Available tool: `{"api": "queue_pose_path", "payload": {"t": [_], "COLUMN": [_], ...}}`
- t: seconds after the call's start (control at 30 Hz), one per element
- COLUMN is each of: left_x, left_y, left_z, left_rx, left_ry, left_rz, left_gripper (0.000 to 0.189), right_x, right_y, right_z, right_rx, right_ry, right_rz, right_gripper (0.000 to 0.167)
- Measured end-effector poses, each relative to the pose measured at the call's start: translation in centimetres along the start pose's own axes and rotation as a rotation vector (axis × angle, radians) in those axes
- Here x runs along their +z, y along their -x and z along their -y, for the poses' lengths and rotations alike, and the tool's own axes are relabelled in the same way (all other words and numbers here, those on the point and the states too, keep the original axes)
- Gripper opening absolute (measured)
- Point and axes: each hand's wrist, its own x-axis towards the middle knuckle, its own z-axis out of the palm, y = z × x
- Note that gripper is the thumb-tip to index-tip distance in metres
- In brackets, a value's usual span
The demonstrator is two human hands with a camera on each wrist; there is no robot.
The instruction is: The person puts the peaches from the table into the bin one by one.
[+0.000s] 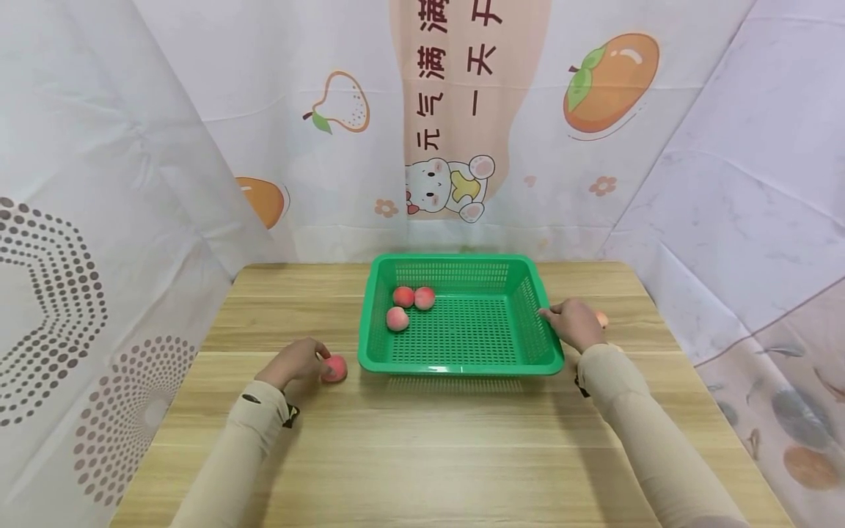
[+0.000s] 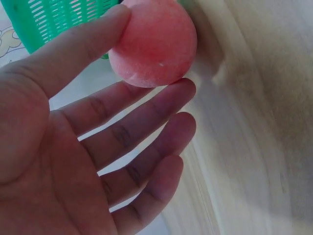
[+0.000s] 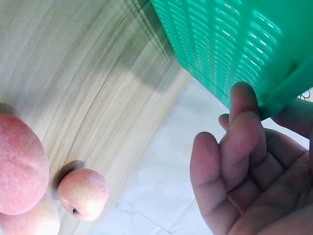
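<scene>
My left hand (image 1: 298, 362) is at the left of the basket and pinches a pinkish-red peach (image 1: 336, 369) low over the table. In the left wrist view the thumb lies on one side of this peach (image 2: 159, 46) and fingertips meet its other side; the remaining fingers are loosely bent. At the basket's right side, my right hand (image 1: 577, 323) grips the rim of the green plastic basket (image 1: 455, 369). In the right wrist view, the thumb goes behind the rim and curled fingers (image 3: 242, 139) lie against the outer wall. Three peaches (image 1: 397, 319) sit in the basket's left part.
Several more peaches (image 3: 83, 194) lie on the table to the right of the basket, mostly hidden by the right hand and sleeve in the head view. The wood-grain table (image 1: 422, 455) is bordered by printed curtains (image 1: 343, 176) at the back and sides.
</scene>
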Motion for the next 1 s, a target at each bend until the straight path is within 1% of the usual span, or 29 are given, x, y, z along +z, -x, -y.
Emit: {"api": "queue_pose_path", "payload": {"t": [0.23, 0.33, 0.43, 0.53, 0.63, 0.83, 1.0], "left_x": [0.6, 0.6, 0.6, 0.7, 0.7, 0.7, 0.7], "left_y": [0.3, 0.3, 0.3, 0.4, 0.5, 0.5, 0.6], "left_z": [-0.1, -0.2, -0.2, -0.1, -0.1, -0.3, -0.3], "left_rx": [-0.019, -0.009, 0.006, 0.017, 0.026, 0.02, -0.001], "left_ry": [0.026, 0.019, 0.034, 0.045, 0.032, 0.037, 0.048], "left_rz": [-0.015, -0.015, -0.024, -0.036, -0.041, -0.035, -0.021], "left_gripper": [0.035, 0.035, 0.038, 0.039, 0.04, 0.039, 0.04], "right_x": [-0.1, -0.1, 0.2, 0.5, 0.8, 1.2, 1.6], "right_y": [0.3, 0.2, 0.2, 0.2, 0.3, 0.7, 1.0], "right_z": [0.1, 0.1, 0.1, -0.1, -0.1, -0.4, -0.7], "right_rx": [0.019, 0.0, -0.008, -0.003, -0.006, -0.008, -0.06], "right_ry": [0.001, -0.004, -0.016, -0.03, -0.051, -0.118, -0.111], "right_rz": [0.004, -0.013, -0.031, -0.059, -0.095, -0.164, -0.208], "right_gripper": [0.048, 0.048, 0.05, 0.053, 0.054, 0.053, 0.052]}}
